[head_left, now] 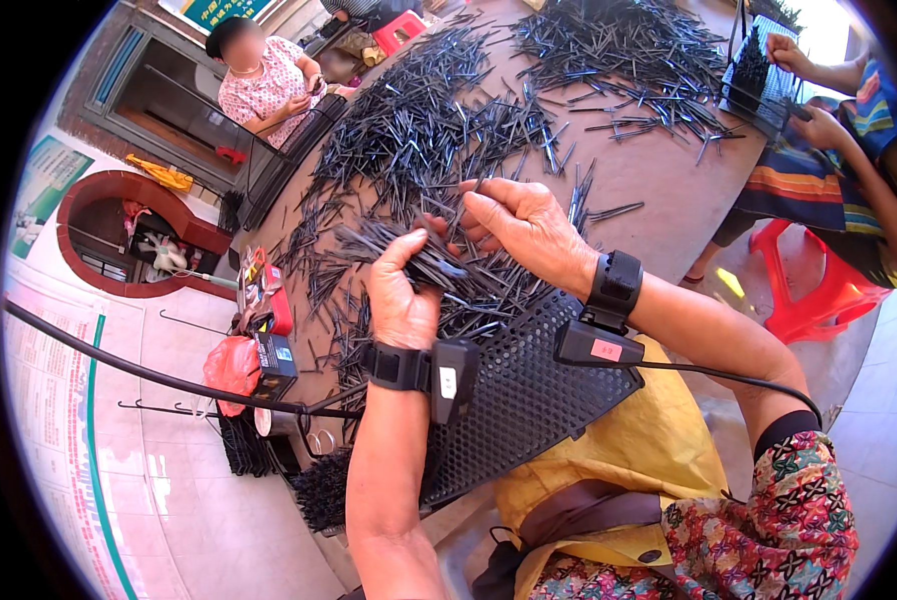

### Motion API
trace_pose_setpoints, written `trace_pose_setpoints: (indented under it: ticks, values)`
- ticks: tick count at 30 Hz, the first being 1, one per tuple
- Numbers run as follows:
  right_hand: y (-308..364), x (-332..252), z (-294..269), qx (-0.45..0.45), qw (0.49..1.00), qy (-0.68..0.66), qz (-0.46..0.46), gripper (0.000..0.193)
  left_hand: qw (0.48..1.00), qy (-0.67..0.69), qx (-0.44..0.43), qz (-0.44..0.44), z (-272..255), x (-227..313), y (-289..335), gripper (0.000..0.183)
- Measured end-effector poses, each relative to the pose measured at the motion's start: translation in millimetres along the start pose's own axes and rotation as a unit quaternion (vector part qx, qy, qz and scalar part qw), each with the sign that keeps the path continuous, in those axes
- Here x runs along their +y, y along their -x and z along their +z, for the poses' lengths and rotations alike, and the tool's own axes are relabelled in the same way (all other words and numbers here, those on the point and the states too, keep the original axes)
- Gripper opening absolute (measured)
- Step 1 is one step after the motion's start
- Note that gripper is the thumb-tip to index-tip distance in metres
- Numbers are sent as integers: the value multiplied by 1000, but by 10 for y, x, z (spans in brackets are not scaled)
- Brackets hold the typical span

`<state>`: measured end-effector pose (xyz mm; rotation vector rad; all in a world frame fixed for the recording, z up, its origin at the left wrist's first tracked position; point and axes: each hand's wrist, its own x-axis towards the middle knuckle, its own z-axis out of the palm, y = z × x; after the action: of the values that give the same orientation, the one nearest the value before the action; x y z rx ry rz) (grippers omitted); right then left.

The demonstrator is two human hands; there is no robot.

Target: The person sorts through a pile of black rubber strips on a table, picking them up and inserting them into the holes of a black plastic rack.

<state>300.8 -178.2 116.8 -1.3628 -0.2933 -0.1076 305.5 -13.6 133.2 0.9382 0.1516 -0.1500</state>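
My left hand (406,300) is closed around a bundle of thin black strips (437,262), their ends sticking out on both sides of the fingers. Just to its right, my right hand (534,228) has its thumb and index finger pinched together beside the bundle. Something dark shows at those fingertips, too small to make out. Below both hands, a black perforated panel (519,400) lies tilted near my lap. Beyond them, a heap of loose black strips (419,110) covers the table.
A second heap of strips (619,50) lies farther back on the brown tabletop (669,190). One person (269,85) sits at the far left, another (819,150) at the right near a red stool (799,285). A red plastic bag (233,368) and black brushes (244,445) are at left.
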Motion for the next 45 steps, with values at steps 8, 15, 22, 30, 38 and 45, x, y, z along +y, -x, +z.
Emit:
trace_pose_setpoints:
  ticks: [8, 15, 22, 30, 38, 45]
  values:
    - [594, -187, -215, -39, 999, 35, -1, 20, 975, -205, -83, -28, 257, -236, 846, 34]
    - [1526, -196, -521, -178, 967, -16, 183, 17, 957, -246, -76, -136, 13, -654, 1691, 33]
    - [1844, -167, -439, -296, 907, 102, 282, 14, 958, -235, -65, -150, -426, -1041, 2159, 31]
    - [2068, -62, -148, -464, 796, 379, -87, 9, 968, -172, -46, -179, -580, -1099, 2354, 48]
    - [1831, -288, -316, -414, 762, 456, -198, 14, 974, -130, -63, -175, -838, -1084, 2444, 43]
    - [1591, -48, 131, -272, 693, 633, -213, 15, 983, -103, -63, -139, -934, -1085, 2526, 45]
